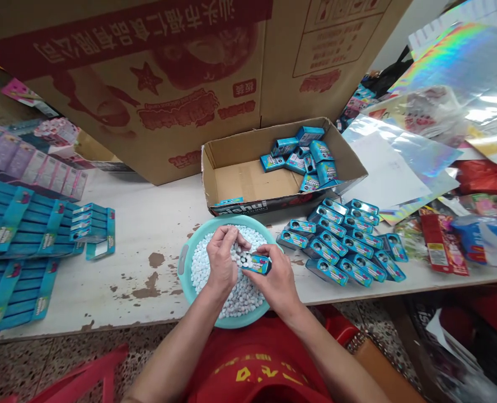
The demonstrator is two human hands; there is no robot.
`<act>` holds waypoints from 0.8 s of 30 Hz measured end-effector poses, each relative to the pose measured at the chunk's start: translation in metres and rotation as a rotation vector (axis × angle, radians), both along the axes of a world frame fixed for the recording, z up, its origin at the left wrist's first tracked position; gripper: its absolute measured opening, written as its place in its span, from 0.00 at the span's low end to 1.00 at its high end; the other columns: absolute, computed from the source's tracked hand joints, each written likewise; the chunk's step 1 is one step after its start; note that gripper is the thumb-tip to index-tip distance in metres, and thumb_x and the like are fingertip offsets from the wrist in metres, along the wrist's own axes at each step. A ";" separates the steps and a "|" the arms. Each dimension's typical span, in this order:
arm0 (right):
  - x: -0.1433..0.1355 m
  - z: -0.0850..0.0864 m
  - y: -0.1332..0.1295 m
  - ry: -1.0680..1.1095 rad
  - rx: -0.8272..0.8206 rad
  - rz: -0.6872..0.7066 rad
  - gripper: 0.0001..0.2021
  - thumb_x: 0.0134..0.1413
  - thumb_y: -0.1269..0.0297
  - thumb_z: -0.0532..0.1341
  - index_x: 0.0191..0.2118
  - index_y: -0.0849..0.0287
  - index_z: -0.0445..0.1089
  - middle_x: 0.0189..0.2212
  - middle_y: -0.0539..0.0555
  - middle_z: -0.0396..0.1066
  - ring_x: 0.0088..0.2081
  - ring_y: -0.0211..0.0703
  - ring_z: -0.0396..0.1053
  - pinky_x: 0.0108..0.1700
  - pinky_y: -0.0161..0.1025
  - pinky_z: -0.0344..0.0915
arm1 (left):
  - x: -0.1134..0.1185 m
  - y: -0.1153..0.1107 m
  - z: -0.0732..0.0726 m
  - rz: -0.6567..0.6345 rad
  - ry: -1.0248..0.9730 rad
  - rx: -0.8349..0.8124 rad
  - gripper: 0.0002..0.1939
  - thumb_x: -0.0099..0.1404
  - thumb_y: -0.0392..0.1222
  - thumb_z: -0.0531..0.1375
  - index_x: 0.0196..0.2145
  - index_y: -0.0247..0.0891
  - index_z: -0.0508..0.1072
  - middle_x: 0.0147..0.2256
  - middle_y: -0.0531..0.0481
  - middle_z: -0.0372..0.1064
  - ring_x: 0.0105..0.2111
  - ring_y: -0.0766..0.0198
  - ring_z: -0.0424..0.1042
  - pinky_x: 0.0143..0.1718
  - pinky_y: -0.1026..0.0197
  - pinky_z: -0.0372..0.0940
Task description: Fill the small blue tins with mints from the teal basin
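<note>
A teal basin (182, 280) full of small white candies (242, 302) stands at the table's front edge. Over its right side my right hand (279, 280) grips a small blue box (260, 265), tilted with its open end toward the left. My left hand (223, 254) is curled beside that end, its fingers closed round some white candies, several of which show at the box's opening. Right of the basin, several blue boxes (332, 226) stand in rows with round holes in their tops. Behind the basin, a cardboard tray (240, 179) holds more blue boxes (296, 159) at its right end.
A large carton (156, 95) rises behind the tray. Blue display packs (5, 224) and purple boxes (34, 162) are stacked at the left. Shiny sheets (403, 145) and red packets (441, 240) lie at the right. A red stool (84, 378) is below the table.
</note>
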State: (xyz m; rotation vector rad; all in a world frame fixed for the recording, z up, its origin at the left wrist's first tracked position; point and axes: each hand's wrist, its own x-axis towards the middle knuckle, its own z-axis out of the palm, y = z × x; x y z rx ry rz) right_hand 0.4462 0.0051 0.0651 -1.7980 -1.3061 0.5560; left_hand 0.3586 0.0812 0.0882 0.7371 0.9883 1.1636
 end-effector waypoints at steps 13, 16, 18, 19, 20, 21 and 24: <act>0.000 -0.005 0.004 0.022 0.016 0.004 0.16 0.44 0.64 0.67 0.39 0.55 0.63 0.36 0.52 0.71 0.41 0.49 0.67 0.44 0.47 0.61 | -0.003 -0.001 -0.005 -0.110 -0.020 0.010 0.09 0.58 0.44 0.60 0.27 0.37 0.67 0.21 0.54 0.64 0.21 0.68 0.65 0.26 0.64 0.63; -0.002 -0.005 0.004 0.034 0.016 0.003 0.15 0.44 0.66 0.67 0.39 0.55 0.64 0.36 0.52 0.71 0.40 0.49 0.67 0.43 0.46 0.61 | -0.003 0.000 -0.012 -0.121 0.024 0.038 0.09 0.58 0.44 0.60 0.26 0.36 0.67 0.21 0.54 0.65 0.22 0.69 0.65 0.26 0.65 0.62; -0.003 -0.008 0.006 0.052 0.003 0.000 0.14 0.44 0.66 0.66 0.39 0.55 0.64 0.36 0.52 0.71 0.40 0.49 0.67 0.43 0.46 0.61 | -0.002 0.000 -0.016 -0.110 0.046 0.028 0.09 0.58 0.44 0.61 0.26 0.37 0.67 0.21 0.54 0.64 0.21 0.69 0.65 0.26 0.66 0.62; -0.004 -0.010 0.007 0.059 -0.001 -0.004 0.14 0.44 0.65 0.66 0.39 0.55 0.64 0.36 0.52 0.71 0.41 0.49 0.67 0.44 0.46 0.61 | -0.001 -0.001 -0.017 -0.109 0.051 0.025 0.10 0.57 0.45 0.61 0.27 0.37 0.67 0.21 0.55 0.64 0.21 0.69 0.65 0.25 0.66 0.61; -0.005 -0.012 0.008 0.066 -0.006 -0.009 0.14 0.44 0.65 0.66 0.38 0.55 0.64 0.36 0.52 0.71 0.40 0.49 0.68 0.44 0.46 0.61 | -0.001 -0.001 -0.016 -0.120 0.055 0.021 0.10 0.57 0.45 0.61 0.27 0.37 0.67 0.21 0.55 0.64 0.20 0.70 0.64 0.25 0.66 0.60; -0.006 -0.014 0.009 0.073 -0.012 -0.013 0.14 0.44 0.65 0.66 0.38 0.55 0.64 0.36 0.51 0.71 0.40 0.48 0.68 0.43 0.46 0.61 | -0.001 -0.001 -0.016 -0.140 0.056 0.013 0.10 0.57 0.46 0.61 0.27 0.37 0.67 0.20 0.55 0.63 0.19 0.70 0.63 0.23 0.67 0.59; -0.004 -0.017 0.006 0.119 -0.046 -0.012 0.14 0.43 0.64 0.67 0.37 0.55 0.65 0.35 0.51 0.71 0.40 0.48 0.68 0.42 0.45 0.63 | -0.005 0.004 -0.015 -0.155 0.038 -0.055 0.11 0.56 0.46 0.61 0.27 0.37 0.66 0.18 0.57 0.61 0.14 0.73 0.56 0.16 0.69 0.51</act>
